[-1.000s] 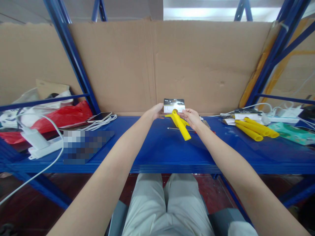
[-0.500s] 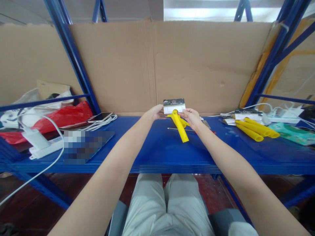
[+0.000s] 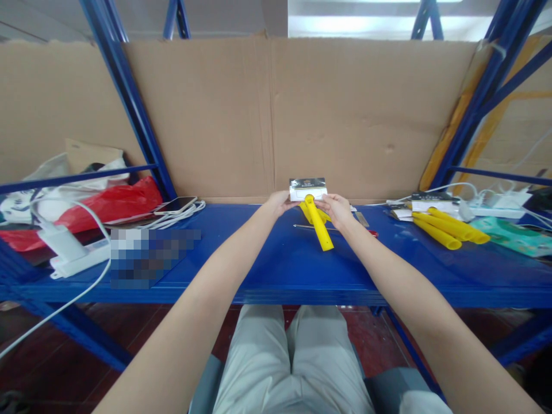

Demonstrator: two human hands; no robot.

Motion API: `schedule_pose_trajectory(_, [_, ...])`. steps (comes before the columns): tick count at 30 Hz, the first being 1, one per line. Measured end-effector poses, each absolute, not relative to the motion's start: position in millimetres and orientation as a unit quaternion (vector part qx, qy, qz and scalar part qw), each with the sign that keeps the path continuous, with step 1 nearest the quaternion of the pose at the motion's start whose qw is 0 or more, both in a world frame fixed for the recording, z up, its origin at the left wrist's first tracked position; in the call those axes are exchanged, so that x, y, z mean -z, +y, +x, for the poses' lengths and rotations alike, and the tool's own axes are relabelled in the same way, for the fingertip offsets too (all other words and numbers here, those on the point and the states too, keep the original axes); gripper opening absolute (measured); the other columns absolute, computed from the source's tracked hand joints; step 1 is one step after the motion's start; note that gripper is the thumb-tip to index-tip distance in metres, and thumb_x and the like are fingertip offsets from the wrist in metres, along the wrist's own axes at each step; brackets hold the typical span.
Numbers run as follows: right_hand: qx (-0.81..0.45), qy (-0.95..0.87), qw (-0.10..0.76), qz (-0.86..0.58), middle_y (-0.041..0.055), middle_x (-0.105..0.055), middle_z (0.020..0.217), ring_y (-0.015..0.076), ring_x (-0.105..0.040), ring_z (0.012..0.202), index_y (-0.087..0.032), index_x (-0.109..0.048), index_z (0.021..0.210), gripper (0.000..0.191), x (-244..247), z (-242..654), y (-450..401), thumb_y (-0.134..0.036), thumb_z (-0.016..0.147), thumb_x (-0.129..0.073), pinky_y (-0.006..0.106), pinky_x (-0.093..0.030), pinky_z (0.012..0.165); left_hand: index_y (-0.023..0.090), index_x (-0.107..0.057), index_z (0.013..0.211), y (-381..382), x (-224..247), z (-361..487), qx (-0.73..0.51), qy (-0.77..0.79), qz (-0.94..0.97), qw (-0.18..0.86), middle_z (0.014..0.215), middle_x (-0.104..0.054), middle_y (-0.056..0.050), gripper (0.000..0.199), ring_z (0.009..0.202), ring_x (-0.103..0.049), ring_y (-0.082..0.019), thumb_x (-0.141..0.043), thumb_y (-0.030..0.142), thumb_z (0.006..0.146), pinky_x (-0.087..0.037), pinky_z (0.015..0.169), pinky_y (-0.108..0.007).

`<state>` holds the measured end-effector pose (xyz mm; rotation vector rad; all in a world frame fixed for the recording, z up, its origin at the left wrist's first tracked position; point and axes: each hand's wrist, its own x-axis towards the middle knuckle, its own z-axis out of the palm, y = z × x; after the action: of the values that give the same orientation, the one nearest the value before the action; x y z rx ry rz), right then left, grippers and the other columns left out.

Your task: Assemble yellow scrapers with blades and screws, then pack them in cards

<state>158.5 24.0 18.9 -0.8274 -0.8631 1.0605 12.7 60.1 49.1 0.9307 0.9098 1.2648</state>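
A black and white card (image 3: 307, 188) is held up above the blue shelf, with a yellow tubular handle (image 3: 319, 225) hanging from its lower edge toward me. My left hand (image 3: 281, 202) grips the card's left end, fingers closed. At its right end, beside the top of the handle, my right hand (image 3: 336, 208) pinches it. More yellow material shows behind the handle. Under it on the shelf lies a thin screwdriver (image 3: 303, 226), its red end (image 3: 373, 233) to the right of my right wrist.
Several yellow tubes (image 3: 448, 225) lie at the right beside white cables and a green packet (image 3: 513, 234). At the left are a phone (image 3: 177, 204), a power strip (image 3: 81, 259) and a red bag (image 3: 112, 204). Cardboard (image 3: 207, 115) stands behind the shelf (image 3: 276, 264).
Both hands and the card have shifted slightly right and a little lower. The yellow handle moved with them, and the yellow piece behind it sits differently.
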Motion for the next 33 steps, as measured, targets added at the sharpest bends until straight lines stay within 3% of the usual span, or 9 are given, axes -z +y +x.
schedule_pose_trajectory(3, [-0.472,-0.388,0.692,-0.384,-0.0020,-0.065,0.062,0.0077,-0.066,0.059,-0.017,-0.048,0.068,0.021,-17,157,24,-0.004,0.085,-0.049,0.022,-0.055,0.074,0.010,-0.063,0.097,56,-43,11,-0.556,0.382,0.391,0.626,0.091,-0.069,-0.013,0.022,0.089,-0.067,-0.020,-0.045,0.010,0.085,-0.056,0.075,-0.029])
schedule_pose_trajectory(6, [-0.471,-0.394,0.684,-0.395,-0.0028,-0.063,0.061,0.0078,-0.066,0.057,-0.018,-0.048,0.068,0.021,-16,155,23,-0.004,0.084,-0.050,0.021,-0.056,0.070,0.012,-0.062,0.098,54,-36,7,-0.556,0.373,0.382,0.637,0.094,-0.068,-0.014,0.031,0.094,-0.066,-0.023,-0.039,0.031,0.092,-0.057,0.073,-0.032])
schedule_pose_trajectory(9, [-0.470,-0.401,0.673,-0.407,-0.0029,-0.063,0.061,0.0073,-0.065,0.054,-0.017,-0.047,0.069,0.021,-15,154,22,-0.004,0.084,-0.050,0.020,-0.055,0.066,0.014,-0.063,0.094,54,-28,3,-0.558,0.367,0.396,0.630,0.094,-0.068,-0.015,0.039,0.096,-0.065,-0.025,-0.042,0.046,0.090,-0.057,0.074,-0.033])
schedule_pose_trajectory(14, [-0.476,-0.410,0.650,-0.426,-0.0017,-0.064,0.060,0.0094,-0.065,0.055,-0.018,-0.047,0.072,0.017,-14,154,21,-0.006,0.085,-0.050,0.021,-0.055,0.060,0.012,-0.062,0.078,56,-15,3,-0.574,0.376,0.444,0.576,0.083,-0.069,-0.011,0.008,0.089,-0.067,-0.021,-0.067,0.018,0.077,-0.055,0.081,-0.036])
schedule_pose_trajectory(20, [-0.485,-0.419,0.608,-0.469,-0.0014,-0.064,0.065,0.0092,-0.064,0.054,-0.017,-0.049,0.076,0.017,-14,151,19,-0.003,0.084,-0.045,0.022,-0.054,0.058,0.012,-0.056,0.071,48,-8,2,-0.582,0.422,0.431,0.546,0.067,-0.065,-0.004,0.014,0.076,-0.068,-0.017,-0.061,0.000,0.076,-0.057,0.077,-0.038])
schedule_pose_trajectory(23, [-0.477,-0.458,0.572,-0.485,0.0001,-0.065,0.073,0.0095,-0.065,0.060,-0.018,-0.049,0.081,0.016,-11,149,19,-0.002,0.082,-0.044,0.024,-0.053,0.063,0.012,-0.054,0.075,43,-9,1,-0.592,0.446,0.418,0.525,0.071,-0.064,-0.003,0.017,0.076,-0.068,-0.017,-0.059,-0.004,0.076,-0.058,0.074,-0.038])
schedule_pose_trajectory(25, [-0.415,-0.519,0.544,-0.512,0.0026,-0.065,0.080,0.0118,-0.065,0.067,-0.018,-0.050,0.082,0.012,-9,150,20,-0.006,0.080,-0.047,0.028,-0.053,0.069,0.012,-0.053,0.082,40,-10,0,-0.599,0.462,0.406,0.512,0.078,-0.065,-0.004,0.018,0.078,-0.068,-0.017,-0.059,-0.004,0.076,-0.058,0.073,-0.038])
schedule_pose_trajectory(29, [-0.119,-0.687,0.462,-0.548,0.0094,-0.065,0.091,0.0194,-0.061,0.087,-0.017,-0.054,0.082,0.007,-8,154,21,-0.017,0.076,-0.057,0.035,-0.047,0.082,0.013,-0.053,0.096,39,-9,0,-0.609,0.479,0.395,0.494,0.093,-0.064,-0.008,0.028,0.083,-0.068,-0.019,-0.058,-0.005,0.076,-0.058,0.071,-0.038])
schedule_pose_trajectory(33, [-0.023,-0.752,0.362,-0.549,0.0087,-0.066,0.084,0.0202,-0.061,0.079,-0.016,-0.056,0.094,0.019,-9,150,17,-0.030,0.080,-0.057,0.032,-0.045,0.075,0.015,-0.051,0.105,40,-8,0,-0.615,0.471,0.397,0.492,0.104,-0.062,-0.010,0.038,0.086,-0.068,-0.020,-0.058,-0.006,0.074,-0.058,0.071,-0.037])
